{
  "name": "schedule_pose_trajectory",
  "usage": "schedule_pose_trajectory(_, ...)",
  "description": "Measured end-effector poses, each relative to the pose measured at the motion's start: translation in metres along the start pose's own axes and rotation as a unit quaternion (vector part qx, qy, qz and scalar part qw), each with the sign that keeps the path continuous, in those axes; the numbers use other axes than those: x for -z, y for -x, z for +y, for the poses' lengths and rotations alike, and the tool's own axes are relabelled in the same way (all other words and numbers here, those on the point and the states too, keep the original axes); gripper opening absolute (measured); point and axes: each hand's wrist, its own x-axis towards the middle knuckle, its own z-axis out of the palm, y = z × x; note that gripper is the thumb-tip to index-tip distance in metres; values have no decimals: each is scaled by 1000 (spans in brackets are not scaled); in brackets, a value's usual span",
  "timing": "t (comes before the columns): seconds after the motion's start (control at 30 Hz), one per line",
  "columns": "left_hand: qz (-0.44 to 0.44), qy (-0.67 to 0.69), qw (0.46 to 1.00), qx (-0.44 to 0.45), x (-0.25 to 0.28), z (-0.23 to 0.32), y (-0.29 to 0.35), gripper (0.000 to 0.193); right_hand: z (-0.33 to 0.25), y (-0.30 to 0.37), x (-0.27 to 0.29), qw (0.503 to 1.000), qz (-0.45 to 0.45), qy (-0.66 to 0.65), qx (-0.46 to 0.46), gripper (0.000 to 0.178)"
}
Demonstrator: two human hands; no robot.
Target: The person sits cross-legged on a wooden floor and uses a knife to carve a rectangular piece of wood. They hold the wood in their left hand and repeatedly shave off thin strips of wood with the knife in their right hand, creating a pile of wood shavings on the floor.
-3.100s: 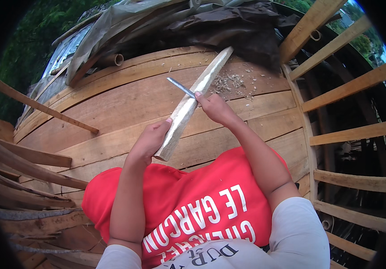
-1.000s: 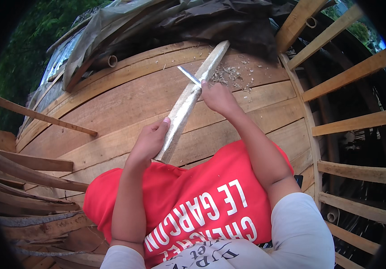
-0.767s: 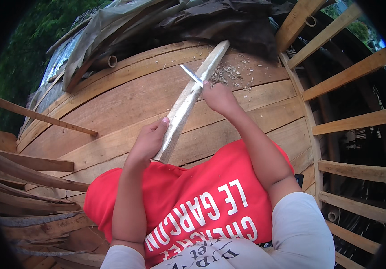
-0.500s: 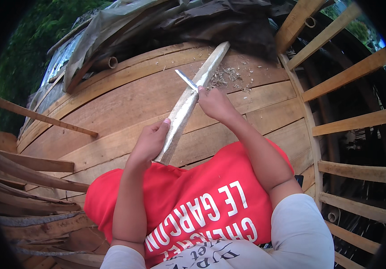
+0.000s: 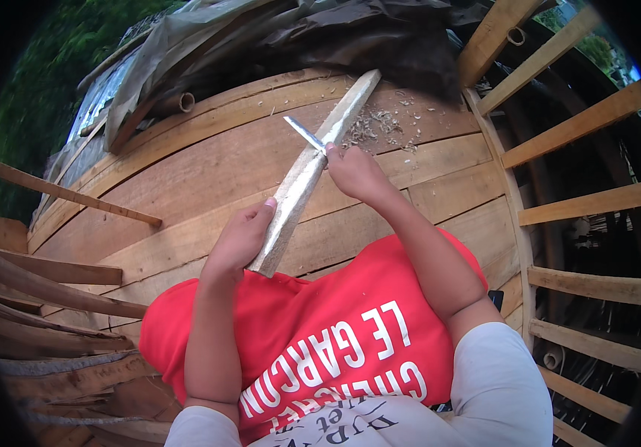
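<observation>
A long, pale piece of wood slants from near my lap up to the far planks, its far end narrowed and its upper face freshly cut. My left hand is closed round its near part, thumb on top. In my right hand is a knife, its handle hidden in the fist. The bright blade lies across the wood about halfway along and points to the far left. Curled wood shavings are scattered on the planks right of the far end.
A plank floor spreads under the work. Wooden railing slats run along the right side. Dark plastic sheeting hangs at the far edge. Boards and poles crowd the left, and red cloth covers my lap.
My left hand and the wood's near end have shifted slightly left and toward me. The knife has moved a little left along with my right hand.
</observation>
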Motion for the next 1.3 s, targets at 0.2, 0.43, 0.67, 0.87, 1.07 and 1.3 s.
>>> schedule_pose_trajectory(0.2, 12, -6, 1000, -7, -3, -4, 0, 48, -2, 6, -6, 998, 40, 51, -7, 63)
schedule_pose_trajectory(0.43, 12, 4, 1000, 10, -8, 3, 3, 48, -4, 5, 0, 1000, -7, 24, 2, 72)
schedule_pose_trajectory(0.67, 8, -1, 1000, 2, -8, -4, -1, 48, 2, 0, 1, 972, -142, -170, -85, 57)
schedule_pose_trajectory(0.87, 6, 4, 1000, -4, -7, -1, 0, 47, 8, -10, 12, 925, -258, -248, -125, 54)
schedule_pose_trajectory(1.07, 7, 7, 1000, -7, -5, -4, -2, 46, 8, -13, 16, 941, -228, -221, -117, 63)
schedule_pose_trajectory(1.3, 5, 7, 1000, -6, -7, -3, -3, 47, 13, -7, 8, 993, -83, -66, -43, 65)
